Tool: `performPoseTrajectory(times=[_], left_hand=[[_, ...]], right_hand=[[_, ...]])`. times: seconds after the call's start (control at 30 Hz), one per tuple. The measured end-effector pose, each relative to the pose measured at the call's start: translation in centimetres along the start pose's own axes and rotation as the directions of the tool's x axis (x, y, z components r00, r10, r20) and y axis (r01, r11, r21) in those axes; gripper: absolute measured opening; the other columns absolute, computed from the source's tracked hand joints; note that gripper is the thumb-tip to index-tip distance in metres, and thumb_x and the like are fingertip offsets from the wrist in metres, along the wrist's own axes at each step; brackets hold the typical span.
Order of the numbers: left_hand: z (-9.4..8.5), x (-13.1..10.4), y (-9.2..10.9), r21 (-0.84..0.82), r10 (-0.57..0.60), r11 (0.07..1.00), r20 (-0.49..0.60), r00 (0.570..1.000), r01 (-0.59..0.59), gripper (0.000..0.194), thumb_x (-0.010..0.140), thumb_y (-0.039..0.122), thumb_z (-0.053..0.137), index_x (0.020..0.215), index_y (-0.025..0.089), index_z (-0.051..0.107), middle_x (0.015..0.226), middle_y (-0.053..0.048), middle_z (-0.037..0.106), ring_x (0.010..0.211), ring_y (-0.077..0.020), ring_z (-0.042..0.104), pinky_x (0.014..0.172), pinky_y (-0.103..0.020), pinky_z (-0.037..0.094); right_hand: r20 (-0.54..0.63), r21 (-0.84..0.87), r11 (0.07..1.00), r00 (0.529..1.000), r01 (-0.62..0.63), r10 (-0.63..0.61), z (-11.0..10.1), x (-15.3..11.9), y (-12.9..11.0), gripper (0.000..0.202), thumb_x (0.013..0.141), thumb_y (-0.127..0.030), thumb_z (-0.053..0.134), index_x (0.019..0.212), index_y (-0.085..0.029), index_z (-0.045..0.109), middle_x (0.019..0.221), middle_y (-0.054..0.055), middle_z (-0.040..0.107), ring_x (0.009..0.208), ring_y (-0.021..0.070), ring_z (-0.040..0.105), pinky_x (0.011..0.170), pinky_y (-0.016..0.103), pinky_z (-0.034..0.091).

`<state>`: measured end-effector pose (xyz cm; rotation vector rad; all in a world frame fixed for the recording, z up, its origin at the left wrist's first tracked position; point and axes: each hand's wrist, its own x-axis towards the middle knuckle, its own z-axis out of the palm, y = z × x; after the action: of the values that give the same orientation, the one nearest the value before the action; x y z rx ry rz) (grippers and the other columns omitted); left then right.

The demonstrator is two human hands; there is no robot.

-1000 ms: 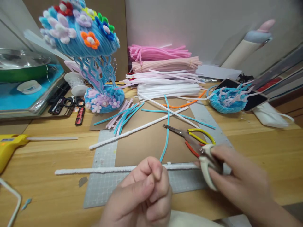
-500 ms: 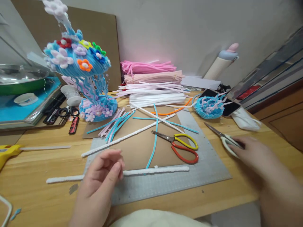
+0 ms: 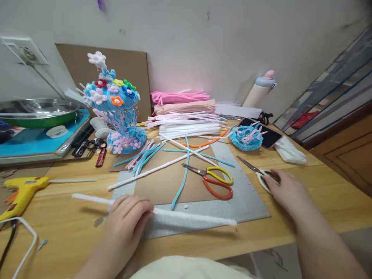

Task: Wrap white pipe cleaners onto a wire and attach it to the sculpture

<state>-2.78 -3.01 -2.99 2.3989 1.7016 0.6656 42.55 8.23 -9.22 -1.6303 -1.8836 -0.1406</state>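
Note:
My left hand (image 3: 129, 217) is closed around a thick white pipe cleaner (image 3: 194, 217), raised just above the table's front part, with its shadow beneath. At the right, my right hand (image 3: 286, 190) has its fingers on the white handles of a pair of scissors (image 3: 263, 179), lying with the blades pointing away to the left. A second pair of scissors (image 3: 217, 185) with yellow and red handles rests on the cardboard sheet (image 3: 157, 188). A blue pipe cleaner (image 3: 181, 186) and another white one (image 3: 154, 170) lie across that cardboard.
A grey cutting mat (image 3: 247, 207) lies under the cardboard. Behind are bundles of pink and white pipe cleaners (image 3: 190, 130). A flowered blue craft piece (image 3: 113, 100) stands left, a small blue basket shape (image 3: 247, 138) right. A yellow glue gun (image 3: 26, 193) lies far left.
My left hand has closed on the white pipe cleaner and lifted it off the mat. My right hand stays at the white-handled scissors. The camera view has shifted.

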Motion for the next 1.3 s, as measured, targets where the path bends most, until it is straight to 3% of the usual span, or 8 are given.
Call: performPoseTrajectory(times=[0.2, 0.3, 0.47, 0.67, 0.8, 0.93, 1.13, 1.3], left_hand=[[-0.8, -0.7, 1.3, -0.033, 0.113, 0.991, -0.271, 0.956, -0.127, 0.020, 0.079, 0.009, 0.058, 0.089, 0.027, 0.059, 0.083, 0.000, 0.068, 0.080, -0.0175, 0.061, 0.077, -0.032, 0.044], [-0.7, -0.8, 1.8, -0.022, 0.112, 0.992, -0.270, 0.956, -0.123, 0.017, 0.081, 0.011, 0.055, 0.087, 0.026, 0.060, 0.083, -0.002, 0.069, 0.077, -0.0177, 0.061, 0.075, -0.033, 0.044], [0.1, -1.2, 2.4, 0.039, 0.101, 0.995, -0.241, 0.965, -0.094, 0.015, 0.082, 0.014, 0.057, 0.091, 0.026, 0.062, 0.086, -0.003, 0.070, 0.080, -0.0189, 0.062, 0.076, -0.033, 0.045], [0.0, 0.9, 2.5, 0.141, 0.013, 0.990, -0.101, 0.995, 0.001, 0.017, 0.088, 0.026, 0.050, 0.103, 0.025, 0.059, 0.101, -0.006, 0.068, 0.087, -0.0210, 0.064, 0.075, -0.031, 0.047], [-1.0, 4.8, 1.2, 0.324, -0.150, 0.939, 0.095, 0.984, 0.112, 0.021, 0.091, 0.025, 0.041, 0.104, 0.023, 0.058, 0.108, -0.007, 0.064, 0.087, -0.0230, 0.063, 0.066, -0.032, 0.046], [-0.4, 8.2, -0.5, 0.395, -0.187, 0.909, 0.102, 0.977, 0.133, 0.020, 0.088, 0.023, 0.044, 0.101, 0.020, 0.059, 0.105, -0.008, 0.062, 0.098, -0.0240, 0.059, 0.076, -0.033, 0.045], [0.9, 9.2, -1.2, 0.443, -0.168, 0.891, 0.123, 0.978, 0.097, 0.019, 0.087, 0.019, 0.042, 0.081, 0.018, 0.060, 0.088, -0.011, 0.065, 0.090, -0.0277, 0.059, 0.075, -0.037, 0.043], [-1.0, 8.2, 0.2, 0.497, -0.146, 0.865, 0.112, 0.983, 0.072, 0.023, 0.090, 0.018, 0.034, 0.085, 0.018, 0.057, 0.076, -0.011, 0.064, 0.078, -0.0295, 0.060, 0.067, -0.037, 0.039]], right_hand=[[0.119, 0.092, 0.995, 0.992, -0.048, 0.037, -2.7, -1.2, -7.7, 0.023, 0.088, -0.033, 0.048, 0.101, -0.019, 0.061, 0.107, 0.011, 0.062, 0.101, 0.0258, 0.058, 0.086, 0.042, 0.047], [0.318, 0.428, 0.902, 0.923, 0.066, -0.218, -5.0, -2.3, -13.7, 0.023, 0.093, -0.028, 0.043, 0.109, -0.024, 0.060, 0.110, 0.007, 0.063, 0.105, 0.0204, 0.059, 0.089, 0.036, 0.048], [0.399, 0.450, 0.851, 0.791, 0.272, -0.464, -5.3, -3.5, -19.2, 0.026, 0.091, -0.020, 0.047, 0.115, -0.022, 0.058, 0.107, 0.007, 0.064, 0.098, 0.0199, 0.058, 0.085, 0.034, 0.048], [0.385, 0.323, 0.854, 0.769, 0.407, -0.511, -2.6, -0.3, -18.7, 0.024, 0.090, -0.012, 0.041, 0.098, -0.018, 0.063, 0.094, 0.008, 0.062, 0.089, 0.0205, 0.054, 0.077, 0.033, 0.042], [0.402, 0.246, 0.907, 0.815, 0.343, -0.418, -1.0, 4.6, -17.2, 0.021, 0.092, -0.017, 0.042, 0.096, -0.017, 0.063, 0.091, 0.008, 0.063, 0.088, 0.0201, 0.054, 0.078, 0.032, 0.039], [0.427, 0.241, 0.918, 0.815, 0.315, -0.392, 2.2, 7.8, -16.5, 0.017, 0.088, -0.017, 0.049, 0.099, -0.019, 0.063, 0.096, 0.006, 0.062, 0.089, 0.0178, 0.056, 0.077, 0.028, 0.040], [0.414, 0.180, 0.948, 0.854, 0.262, -0.314, 6.4, 8.5, -16.5, 0.023, 0.080, -0.015, 0.055, 0.102, -0.016, 0.062, 0.100, 0.009, 0.060, 0.096, 0.0213, 0.054, 0.085, 0.033, 0.039], [0.364, 0.166, 0.948, 0.877, 0.271, -0.314, 5.9, 7.8, -17.5, 0.045, 0.080, -0.013, 0.052, 0.125, -0.020, 0.053, 0.118, 0.012, 0.054, 0.109, 0.0253, 0.047, 0.092, 0.040, 0.035]])
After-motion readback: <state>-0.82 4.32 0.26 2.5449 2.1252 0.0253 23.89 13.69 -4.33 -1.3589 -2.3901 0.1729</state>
